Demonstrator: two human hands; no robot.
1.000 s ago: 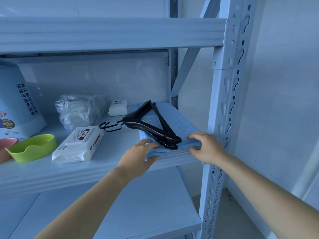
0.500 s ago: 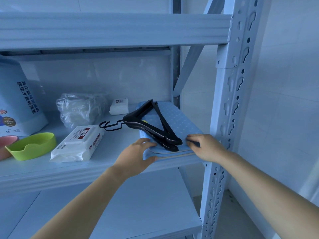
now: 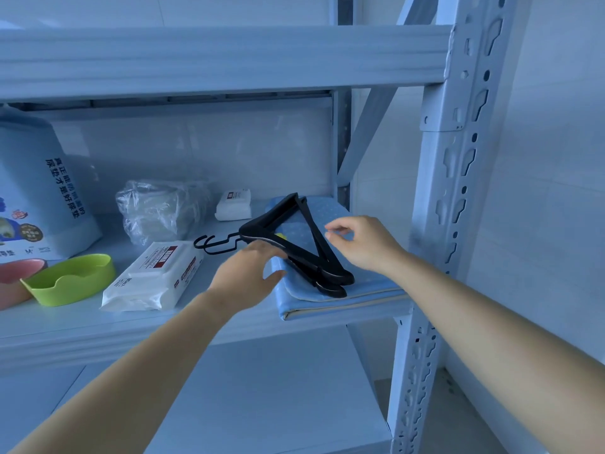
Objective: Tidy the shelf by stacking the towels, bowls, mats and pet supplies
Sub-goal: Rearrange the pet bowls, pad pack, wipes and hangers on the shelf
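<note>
**Position of the workpiece.** The black hangers (image 3: 311, 262) lie flat on the folded blue mat (image 3: 347, 298). The mat sits at the right end of the shelf (image 3: 229, 326), beside the upright post (image 3: 435, 224). Take 12 o'clock as toward the back wall. The wire hooks (image 3: 209, 244) project off the mat toward 9 o'clock. The near shoulder bar runs from 10 o'clock to 4 o'clock, which is the long axis of the bundle.

**Left hand.** The left hand (image 3: 248, 273) is at the 8 o'clock side of the hangers. Its fingers are extended and loosely together, and the thumb is spread apart below them. The fingertips reach the near bar close to the neck. Motion blur prevents confirming contact.

**Right hand.** The right hand (image 3: 366, 245) hovers over the mat at the 3 o'clock side of the hangers. Its fingers are loosely curled, with thumb and forefinger close together. It holds nothing.

**Governing relation.** The left hand is nearer the neck end and the right hand is nearer the open ends of the bars. A lift probably requires a grip across the long axis at each end.

**Adjacent items.** A wipes pack (image 3: 154, 276) lies at 9 o'clock from the mat. Beyond it stands a green bowl (image 3: 70, 280).
</note>
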